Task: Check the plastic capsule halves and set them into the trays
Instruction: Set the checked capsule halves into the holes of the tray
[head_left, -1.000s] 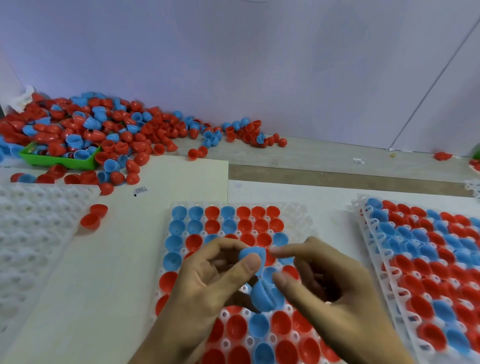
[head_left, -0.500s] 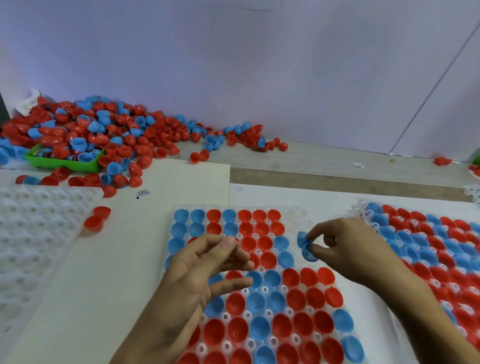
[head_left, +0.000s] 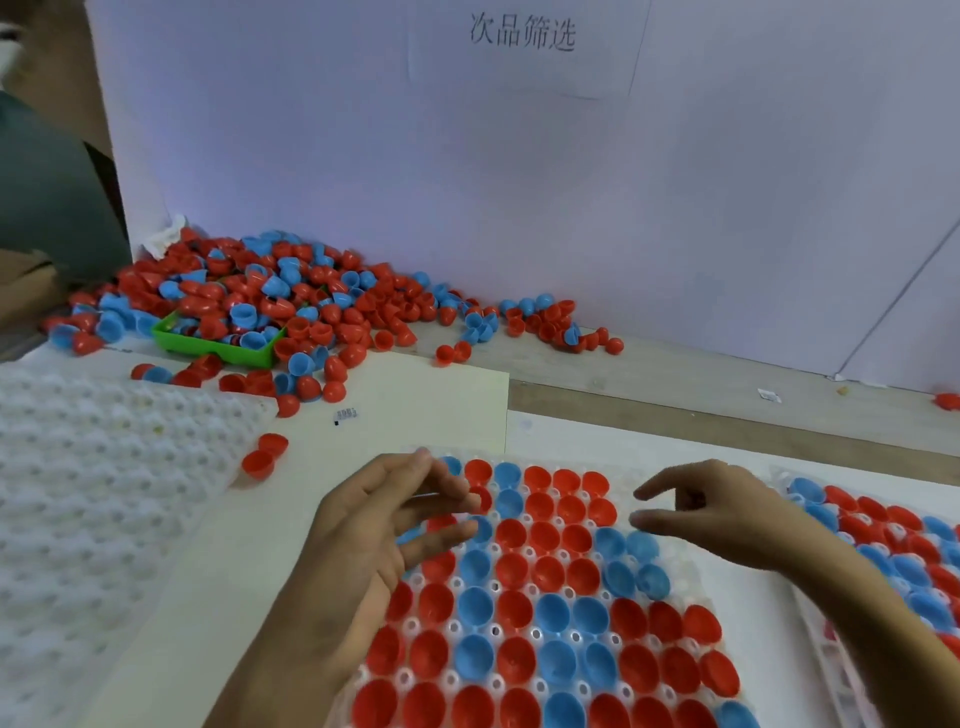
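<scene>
A large heap of loose capsule halves (head_left: 270, 306) waits at the desk's far left, so much is left. Your centre tray (head_left: 545, 597) is nearly full, pockets free at its right edge. Your left hand (head_left: 374, 535) and right hand (head_left: 727, 514) hover there, relaxed and empty.

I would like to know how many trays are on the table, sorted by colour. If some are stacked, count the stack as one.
Green tray: 1
White dimpled tray: 1
Clear trays holding capsule halves: 2, the middle tray and the right tray
Total: 4
</scene>
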